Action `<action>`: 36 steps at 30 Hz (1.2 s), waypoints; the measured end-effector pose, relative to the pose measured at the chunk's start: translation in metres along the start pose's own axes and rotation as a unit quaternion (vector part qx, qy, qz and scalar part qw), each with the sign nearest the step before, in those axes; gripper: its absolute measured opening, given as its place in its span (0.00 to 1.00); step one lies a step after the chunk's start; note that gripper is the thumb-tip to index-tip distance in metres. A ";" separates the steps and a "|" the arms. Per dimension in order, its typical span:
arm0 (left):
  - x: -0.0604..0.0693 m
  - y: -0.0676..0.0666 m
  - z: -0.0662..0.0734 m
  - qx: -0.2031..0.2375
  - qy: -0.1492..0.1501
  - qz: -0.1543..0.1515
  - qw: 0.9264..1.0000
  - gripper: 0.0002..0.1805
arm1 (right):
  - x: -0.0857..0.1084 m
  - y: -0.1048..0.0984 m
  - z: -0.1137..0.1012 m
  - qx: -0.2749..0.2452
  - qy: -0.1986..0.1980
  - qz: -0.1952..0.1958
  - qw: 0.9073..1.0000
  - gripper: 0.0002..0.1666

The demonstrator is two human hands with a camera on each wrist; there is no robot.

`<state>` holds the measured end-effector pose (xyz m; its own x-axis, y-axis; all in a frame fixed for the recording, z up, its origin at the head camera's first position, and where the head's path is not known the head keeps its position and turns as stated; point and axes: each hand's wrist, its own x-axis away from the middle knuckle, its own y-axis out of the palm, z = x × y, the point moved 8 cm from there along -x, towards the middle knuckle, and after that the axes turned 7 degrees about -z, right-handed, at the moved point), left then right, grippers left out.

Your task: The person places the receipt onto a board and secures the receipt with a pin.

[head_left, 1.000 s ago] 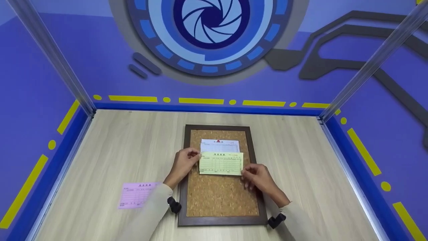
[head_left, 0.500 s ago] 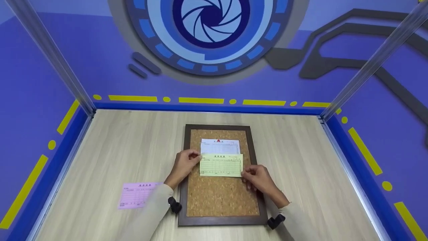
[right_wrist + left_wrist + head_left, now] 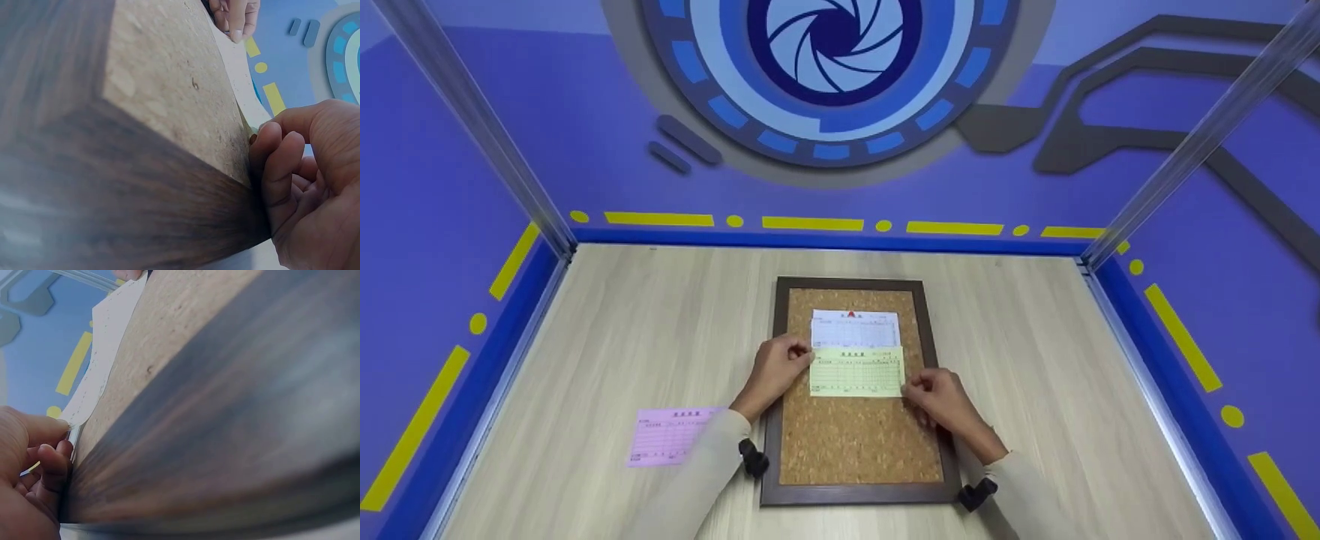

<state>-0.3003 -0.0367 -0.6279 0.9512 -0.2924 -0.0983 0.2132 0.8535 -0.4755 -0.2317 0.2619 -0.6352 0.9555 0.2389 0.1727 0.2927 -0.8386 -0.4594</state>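
Note:
A yellow-green printed form slip [image 3: 856,373] lies across the cork board [image 3: 861,442], just below a white form slip [image 3: 855,330] that has a red pushpin [image 3: 851,314] at its top. My left hand [image 3: 774,373] pinches the yellow-green slip by its left edge between thumb and finger. At the lower right corner, my right hand [image 3: 949,405] pinches the same slip. The left wrist view shows the slip [image 3: 109,343] bowed up from the cork between both hands. Parts of the fingers are hidden in the head view.
A pink form slip [image 3: 671,436] lies on the wooden table [image 3: 660,315] to the left, partly covered by my left sleeve. The board's dark brown frame [image 3: 859,495] surrounds the cork. Blue walls [image 3: 720,191] enclose the table at the back and sides.
Both hands have shifted the yellow-green slip slightly down the board, so more of the white slip shows above it. The pink slip has stayed in place.

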 end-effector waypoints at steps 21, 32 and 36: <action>0.001 0.001 0.008 -0.019 0.014 -0.016 1.000 0.03 | 0.000 0.001 -0.002 0.034 0.018 0.004 0.999 0.10; -0.001 0.004 0.001 -0.022 0.069 0.005 0.997 0.05 | 0.002 0.001 -0.004 0.038 0.010 0.008 0.999 0.11; -0.007 0.011 -0.018 -0.036 0.067 0.004 0.997 0.04 | 0.003 0.001 -0.004 0.044 0.021 0.013 0.999 0.10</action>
<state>-0.3085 -0.0332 -0.6477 0.9130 -0.3459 -0.2164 0.1852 0.8240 -0.5355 -0.2292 0.2601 -0.6320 0.9610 0.1963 0.1950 0.2722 -0.7976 -0.5383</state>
